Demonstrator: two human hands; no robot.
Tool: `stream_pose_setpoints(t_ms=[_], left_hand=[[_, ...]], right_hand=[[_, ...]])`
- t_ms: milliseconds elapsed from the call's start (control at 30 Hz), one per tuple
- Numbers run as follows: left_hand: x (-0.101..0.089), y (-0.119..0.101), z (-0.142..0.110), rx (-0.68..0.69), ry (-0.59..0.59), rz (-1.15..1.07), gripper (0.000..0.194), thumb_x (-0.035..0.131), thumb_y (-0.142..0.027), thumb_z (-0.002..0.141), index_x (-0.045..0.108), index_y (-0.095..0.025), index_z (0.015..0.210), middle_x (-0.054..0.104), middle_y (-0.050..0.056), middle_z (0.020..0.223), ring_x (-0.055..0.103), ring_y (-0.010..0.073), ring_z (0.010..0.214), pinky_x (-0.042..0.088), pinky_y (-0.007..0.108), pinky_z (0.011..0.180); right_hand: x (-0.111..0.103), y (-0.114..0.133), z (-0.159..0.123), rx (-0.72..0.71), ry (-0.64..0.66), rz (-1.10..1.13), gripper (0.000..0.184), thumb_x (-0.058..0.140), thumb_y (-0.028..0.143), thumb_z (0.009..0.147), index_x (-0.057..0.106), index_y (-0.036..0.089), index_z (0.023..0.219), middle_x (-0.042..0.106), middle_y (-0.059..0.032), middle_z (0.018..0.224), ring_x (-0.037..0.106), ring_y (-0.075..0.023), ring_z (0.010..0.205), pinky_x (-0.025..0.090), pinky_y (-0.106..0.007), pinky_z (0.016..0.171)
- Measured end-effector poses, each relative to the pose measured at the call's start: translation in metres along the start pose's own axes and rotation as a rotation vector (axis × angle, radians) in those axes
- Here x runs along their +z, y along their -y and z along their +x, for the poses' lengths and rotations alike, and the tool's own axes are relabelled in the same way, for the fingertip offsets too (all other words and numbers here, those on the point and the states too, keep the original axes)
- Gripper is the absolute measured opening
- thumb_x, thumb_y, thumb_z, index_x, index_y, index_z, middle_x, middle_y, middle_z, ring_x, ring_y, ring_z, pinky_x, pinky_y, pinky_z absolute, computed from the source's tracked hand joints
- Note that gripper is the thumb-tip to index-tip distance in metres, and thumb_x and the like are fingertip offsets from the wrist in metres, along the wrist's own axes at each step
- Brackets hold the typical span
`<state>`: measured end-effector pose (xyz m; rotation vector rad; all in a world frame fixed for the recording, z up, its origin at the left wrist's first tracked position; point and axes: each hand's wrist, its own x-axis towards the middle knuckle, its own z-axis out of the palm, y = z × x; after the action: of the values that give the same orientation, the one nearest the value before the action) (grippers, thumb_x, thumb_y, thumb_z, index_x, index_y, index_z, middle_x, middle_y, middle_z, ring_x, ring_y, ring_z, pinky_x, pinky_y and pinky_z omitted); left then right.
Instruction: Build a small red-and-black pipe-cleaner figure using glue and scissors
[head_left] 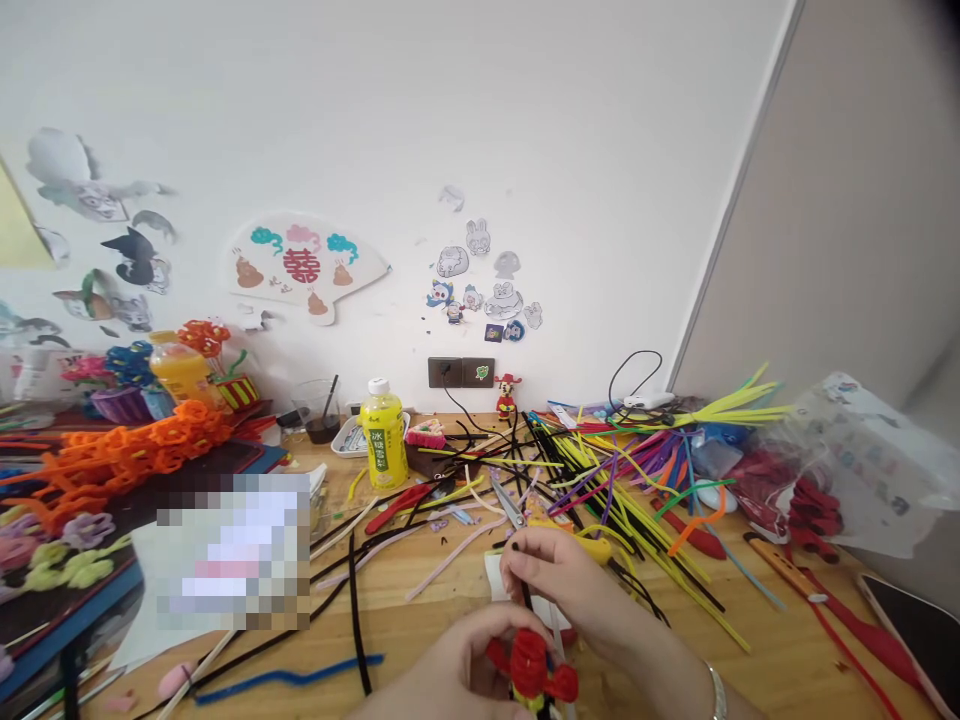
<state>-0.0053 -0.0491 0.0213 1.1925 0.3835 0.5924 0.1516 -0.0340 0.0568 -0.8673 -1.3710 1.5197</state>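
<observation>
My left hand (469, 655), low in the middle, is closed around a small pipe cleaner figure (529, 662). The figure has a fuzzy red top with rounded side parts, and some yellow and black shows at its lower end, partly cut off by the frame. Just above it, my right hand (559, 580) pinches a black pipe cleaner (527, 598). A dark tip pokes out over the fingertips, while the lower end runs down toward the figure; whether it joins there I cannot tell. A white object (495, 580) lies behind the hands, mostly covered.
Scissors (507, 500) and a yellow-handled tool (592, 548) lie beyond my hands. Many loose pipe cleaners (600, 490) spread to the right. A yellow bottle (383, 440) stands upright near a cup (321, 415). A similar red-hatted figure (508, 398) stands by the wall; a phone (911, 640) lies right.
</observation>
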Motion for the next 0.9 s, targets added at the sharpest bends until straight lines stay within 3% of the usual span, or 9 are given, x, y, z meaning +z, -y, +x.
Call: stream_pose_setpoints(t_ms=[133,233,300,367,467,600,700,767,900], left_hand=[[0.008,-0.009,-0.003,-0.131,-0.006,0.116,0.031,0.076,-0.023,0.061,0.064,-0.018,0.089,0.065,0.005,0.089,0.059,0.0151,0.082,0.04,0.028,0.077],[0.011,-0.013,-0.004,-0.132,-0.018,0.119,0.035,0.077,-0.026,0.059,0.063,-0.018,0.09,0.066,0.006,0.091,0.059,0.0167,0.084,0.041,0.029,0.078],[0.011,-0.015,-0.004,-0.101,-0.011,0.103,0.038,0.078,-0.028,0.058,0.063,-0.018,0.091,0.066,0.006,0.092,0.059,0.0169,0.085,0.041,0.029,0.079],[0.009,-0.015,-0.003,-0.071,-0.001,0.091,0.039,0.077,-0.028,0.058,0.063,-0.018,0.093,0.066,0.006,0.092,0.058,0.0164,0.084,0.041,0.028,0.078],[0.007,-0.015,-0.003,-0.056,0.008,0.098,0.036,0.077,-0.026,0.059,0.063,-0.017,0.092,0.065,0.005,0.09,0.057,0.0152,0.082,0.04,0.025,0.075],[0.008,-0.016,-0.003,-0.077,-0.006,0.089,0.039,0.078,-0.028,0.057,0.063,-0.018,0.091,0.065,0.005,0.09,0.057,0.0159,0.082,0.04,0.026,0.076],[0.007,-0.018,-0.003,-0.042,-0.016,0.097,0.041,0.078,-0.031,0.057,0.063,-0.018,0.093,0.064,0.005,0.092,0.056,0.0162,0.084,0.041,0.027,0.077],[0.004,-0.018,-0.002,-0.008,-0.033,0.093,0.04,0.077,-0.031,0.058,0.063,-0.018,0.094,0.063,0.005,0.091,0.056,0.0154,0.081,0.041,0.025,0.073],[-0.004,-0.013,0.001,0.064,-0.043,0.049,0.038,0.076,-0.028,0.061,0.062,-0.018,0.095,0.062,0.005,0.093,0.056,0.0162,0.085,0.043,0.026,0.074]], right_hand=[[-0.012,-0.007,0.006,-0.108,-0.19,0.155,0.032,0.062,0.045,0.073,0.055,0.015,0.066,0.053,0.0019,0.06,0.048,-0.0085,0.053,0.038,-0.021,0.053],[-0.024,-0.007,0.003,-0.165,-0.281,0.075,0.037,0.056,0.051,0.076,0.054,0.016,0.064,0.053,0.0009,0.057,0.049,-0.01,0.054,0.039,-0.023,0.054],[-0.029,-0.004,-0.002,-0.119,-0.2,-0.068,0.037,0.058,0.052,0.074,0.059,0.015,0.072,0.057,-0.0008,0.062,0.051,-0.0113,0.057,0.04,-0.024,0.055],[-0.029,-0.001,-0.008,-0.049,-0.013,-0.2,0.036,0.065,0.048,0.069,0.062,0.015,0.083,0.06,-0.0023,0.073,0.053,-0.0129,0.066,0.041,-0.024,0.061],[-0.024,-0.001,-0.012,-0.017,0.159,-0.245,0.028,0.068,0.041,0.068,0.064,0.015,0.077,0.059,-0.0018,0.079,0.053,-0.0131,0.072,0.041,-0.023,0.063],[-0.017,-0.008,-0.009,0.003,-0.008,-0.046,0.029,0.061,0.042,0.075,0.06,0.014,0.068,0.054,0.0011,0.061,0.049,-0.0098,0.055,0.037,-0.02,0.051],[-0.014,-0.013,-0.007,-0.025,-0.13,0.169,0.031,0.058,0.045,0.076,0.059,0.015,0.07,0.055,0.0005,0.064,0.05,-0.0095,0.055,0.04,-0.022,0.054],[-0.013,-0.014,-0.008,-0.026,-0.142,0.192,0.031,0.059,0.046,0.075,0.061,0.015,0.076,0.057,-0.0009,0.07,0.051,-0.0099,0.06,0.041,-0.023,0.058],[-0.008,-0.014,-0.011,0.038,-0.059,0.012,0.035,0.069,0.044,0.066,0.064,0.015,0.085,0.059,-0.0015,0.075,0.054,-0.0126,0.068,0.041,-0.023,0.063]])
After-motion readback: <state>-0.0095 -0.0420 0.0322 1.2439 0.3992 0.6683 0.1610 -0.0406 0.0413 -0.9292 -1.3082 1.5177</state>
